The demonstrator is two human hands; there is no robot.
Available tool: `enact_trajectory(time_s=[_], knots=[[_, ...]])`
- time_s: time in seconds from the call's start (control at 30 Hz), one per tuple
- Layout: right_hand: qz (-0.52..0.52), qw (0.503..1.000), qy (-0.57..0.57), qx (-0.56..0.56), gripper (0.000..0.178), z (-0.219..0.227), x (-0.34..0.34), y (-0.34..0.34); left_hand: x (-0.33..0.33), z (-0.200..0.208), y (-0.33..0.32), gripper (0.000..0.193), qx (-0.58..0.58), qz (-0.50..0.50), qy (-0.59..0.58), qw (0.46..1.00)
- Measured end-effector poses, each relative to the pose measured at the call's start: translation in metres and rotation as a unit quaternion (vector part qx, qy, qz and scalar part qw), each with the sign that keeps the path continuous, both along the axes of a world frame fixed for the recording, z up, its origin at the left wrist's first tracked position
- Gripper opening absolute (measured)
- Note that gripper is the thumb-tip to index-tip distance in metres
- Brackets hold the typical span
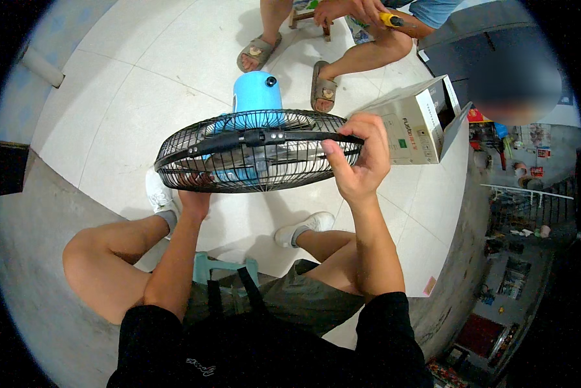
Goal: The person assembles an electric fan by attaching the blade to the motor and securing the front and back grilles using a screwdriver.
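A black wire fan grille (262, 184) is between my hands, seen edge-on, with a dark rim band and a clip at its middle. Fan blades show dimly through the wires. Behind it is the fan's bright blue body (257, 90) with a black knob. My right hand (366, 158) is closed on the grille's right end, thumb on the near side and fingers over the rim. At the lower left of the grille my left hand (196, 202) grips it from below, its fingers partly hidden behind the wires.
Opposite me a person in sandals sits holding a yellow-and-black tool (391, 19). An open cardboard box (410, 129) stands at the right on the tiled floor (119, 110). Beneath me is a pale green stool (203, 266). Cluttered goods (529, 155) lie at far right.
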State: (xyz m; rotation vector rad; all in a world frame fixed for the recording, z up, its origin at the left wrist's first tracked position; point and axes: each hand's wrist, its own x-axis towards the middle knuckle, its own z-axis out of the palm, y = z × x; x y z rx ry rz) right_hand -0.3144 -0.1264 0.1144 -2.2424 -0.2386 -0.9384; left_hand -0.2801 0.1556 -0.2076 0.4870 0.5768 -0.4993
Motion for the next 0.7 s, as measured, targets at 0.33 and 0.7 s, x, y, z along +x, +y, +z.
enact_trajectory(time_s=[0.33,0.7], knots=[[-0.045,0.998,-0.022,-0.023,0.028,-0.011,-0.003,0.016,0.003,-0.007,0.008,0.047,0.023,0.036,-0.013,0.999],[-0.058,0.998,0.011,0.008,0.023,-0.024,-0.01,0.02,0.005,-0.016,-0.018,0.04,-0.093,0.09,-0.052,0.99]])
